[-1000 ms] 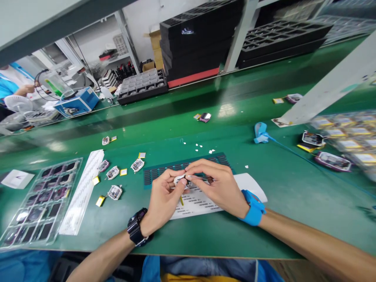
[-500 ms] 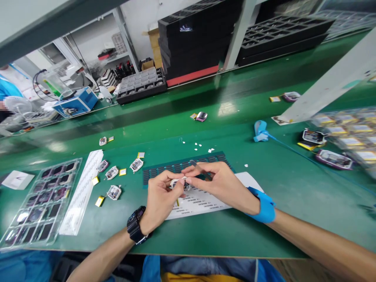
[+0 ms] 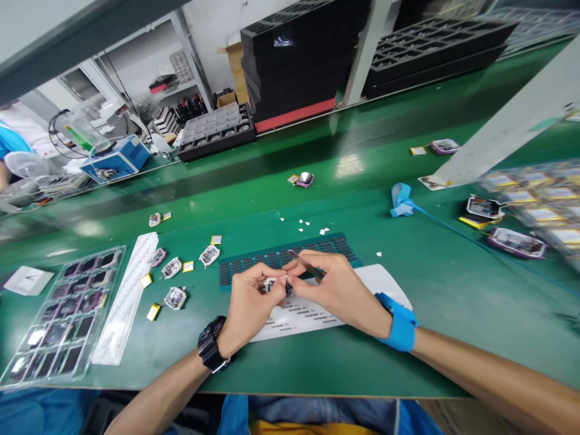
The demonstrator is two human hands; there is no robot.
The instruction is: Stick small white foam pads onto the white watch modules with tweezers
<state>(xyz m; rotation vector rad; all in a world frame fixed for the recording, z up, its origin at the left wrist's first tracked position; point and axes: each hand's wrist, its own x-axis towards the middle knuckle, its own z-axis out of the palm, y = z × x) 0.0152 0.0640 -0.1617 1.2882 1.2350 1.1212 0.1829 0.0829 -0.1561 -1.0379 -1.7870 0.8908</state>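
Near the middle of the green bench, a small white device housing (image 3: 270, 284) is pinched between the fingers of my left hand (image 3: 249, 302). My right hand (image 3: 338, 290) has its thumb and forefinger at the housing's right side and also holds metal tweezers (image 3: 308, 266), which point up and left. Beneath both hands lies a white sheet with rows of printed labels (image 3: 312, 314). Behind them is a dark teal slotted mat (image 3: 244, 262). My fingers hide much of the housing.
Left are open housings with yellow batteries (image 3: 175, 298), a label strip (image 3: 124, 302) and a clear tray of screens (image 3: 67, 302). Right are a blue strap with cord (image 3: 401, 200), two housings (image 3: 516, 243) and a battery tray (image 3: 544, 196). A slanted white post (image 3: 502, 115) crosses the bench.
Both hands remain together at the housing. The tweezers show more fully above my right fingers, and my right wrist has shifted slightly left and down. The camera view has shifted slightly.
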